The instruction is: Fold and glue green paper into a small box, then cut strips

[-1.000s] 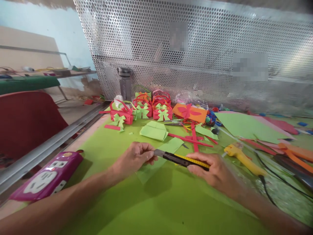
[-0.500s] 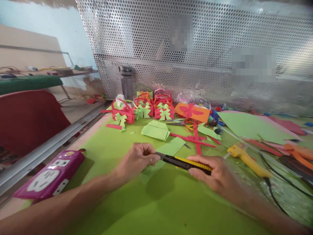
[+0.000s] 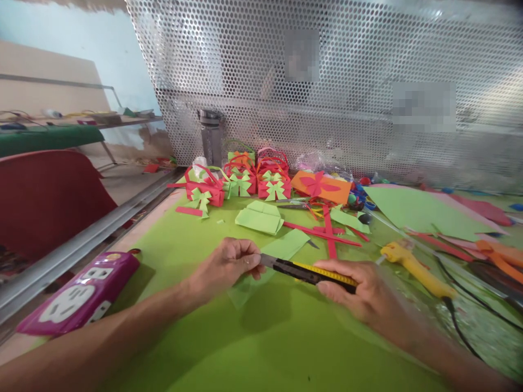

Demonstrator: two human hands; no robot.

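Observation:
My right hand (image 3: pixel 359 291) is closed round the black-and-yellow handle of a utility knife (image 3: pixel 310 271), blade pointing left. My left hand (image 3: pixel 226 267) is closed in a pinch at the blade's tip, where it also holds a light green paper piece (image 3: pixel 286 246) that hangs below and behind my fingers. Both hands hover just above the green table sheet (image 3: pixel 253 343).
Red and green paper baskets (image 3: pixel 241 182), a folded green paper (image 3: pixel 259 216), red strips (image 3: pixel 327 231), an orange card (image 3: pixel 321 187), a yellow glue gun (image 3: pixel 412 267) with its cord, a pink power strip (image 3: pixel 77 296), a bottle (image 3: pixel 210 139) and a perforated metal screen (image 3: pixel 327 87).
Both hands stay together on the knife and paper, with only small shifts. The view has moved slightly.

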